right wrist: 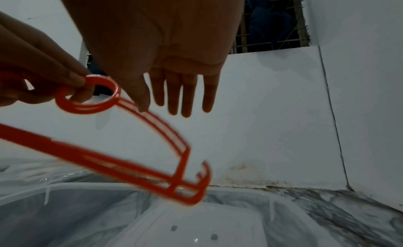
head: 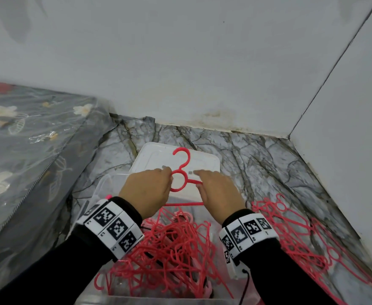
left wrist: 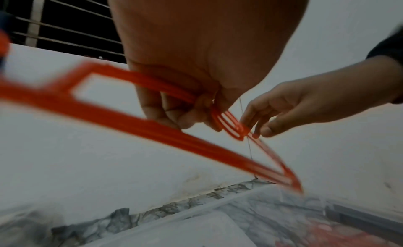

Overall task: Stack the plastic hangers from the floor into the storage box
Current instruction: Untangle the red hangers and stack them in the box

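A pink plastic hanger (head: 189,158) is held level above the clear storage box (head: 105,186), its hook pointing away from me. My left hand (head: 158,181) grips it at the ring and left shoulder, fingers curled round the bar (left wrist: 109,116). My right hand (head: 207,179) lies on the right shoulder beside the ring; its fingers (right wrist: 187,95) are straight and only the thumb touches the hanger (right wrist: 130,168). A tangle of pink hangers (head: 169,249) fills the box below my wrists. More hangers (head: 290,227) lie on the marble floor to the right.
The box's white lid (head: 158,155) lies flat on the floor just beyond the box. A plastic-wrapped flowered mattress (head: 26,139) runs along the left. White walls (head: 224,73) close the corner ahead and on the right.
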